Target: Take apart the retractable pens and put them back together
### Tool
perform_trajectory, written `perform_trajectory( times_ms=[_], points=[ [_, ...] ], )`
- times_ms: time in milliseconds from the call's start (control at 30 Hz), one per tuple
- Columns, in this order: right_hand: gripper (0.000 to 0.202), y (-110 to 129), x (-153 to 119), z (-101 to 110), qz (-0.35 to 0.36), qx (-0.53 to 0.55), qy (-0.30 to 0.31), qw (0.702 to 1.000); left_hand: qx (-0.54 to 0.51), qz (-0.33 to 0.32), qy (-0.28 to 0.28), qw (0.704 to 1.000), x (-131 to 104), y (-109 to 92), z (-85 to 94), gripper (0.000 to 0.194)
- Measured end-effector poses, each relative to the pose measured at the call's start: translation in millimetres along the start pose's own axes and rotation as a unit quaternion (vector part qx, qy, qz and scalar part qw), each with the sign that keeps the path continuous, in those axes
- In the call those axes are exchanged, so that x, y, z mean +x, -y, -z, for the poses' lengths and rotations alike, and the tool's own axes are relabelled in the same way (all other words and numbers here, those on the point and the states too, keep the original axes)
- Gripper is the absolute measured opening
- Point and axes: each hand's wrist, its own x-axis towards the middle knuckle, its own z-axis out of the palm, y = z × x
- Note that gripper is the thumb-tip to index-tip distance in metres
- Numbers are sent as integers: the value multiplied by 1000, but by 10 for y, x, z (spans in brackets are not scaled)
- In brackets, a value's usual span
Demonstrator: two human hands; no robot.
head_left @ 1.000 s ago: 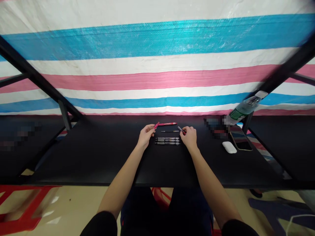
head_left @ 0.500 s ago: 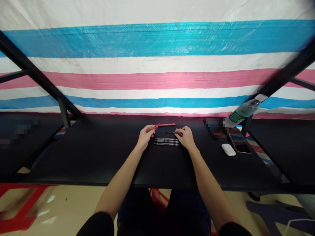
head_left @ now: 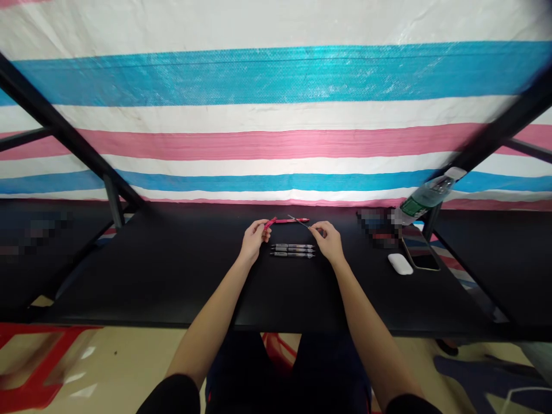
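Observation:
My left hand [head_left: 255, 238] pinches a short red pen barrel [head_left: 269, 223], tilted up to the right. Between the fingertips of my right hand [head_left: 328, 238] is a thin dark pen refill [head_left: 299, 221], slanting up to the left with its far end free. Behind both hands a red pen [head_left: 284, 221] lies flat on the black table [head_left: 181, 270]; the refill passes in front of it in my view. Nearer to me, several black-and-clear pens [head_left: 292, 250] lie side by side in a row, touched by neither hand.
At the right are a clear water bottle [head_left: 426, 198] with a green label, a phone [head_left: 420, 250] and a white earbud case [head_left: 400, 264]. Dark blurred items [head_left: 375, 221] lie beside the bottle. A striped tarp [head_left: 276, 144] hangs behind, with slanted black frame bars [head_left: 77, 138] at the sides.
My right hand has lifted the refill off the table and tilted its free end up and away. The red barrel in my left hand has moved slightly left.

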Motion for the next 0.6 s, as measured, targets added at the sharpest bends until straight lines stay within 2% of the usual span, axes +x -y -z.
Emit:
perform_trajectory(
  times_ms=[100, 267, 467, 600],
  points=[
    [31, 71, -8, 7, -73, 144, 0, 987, -6, -4, 4, 1000, -7, -2, -4, 28],
    [30, 154, -5, -6, -145, 309, -2, 940, -24, -10, 12, 1000, -14, -4, -28, 33],
    [30, 187, 2, -4, -187, 430, 0, 883, -61, 12, 23, 998, -34, -38, -39, 29],
    [28, 155, -2, 0, -187, 446, 13, 875, -79, 25, 29, 996, -29, -34, -29, 29]
  ],
)
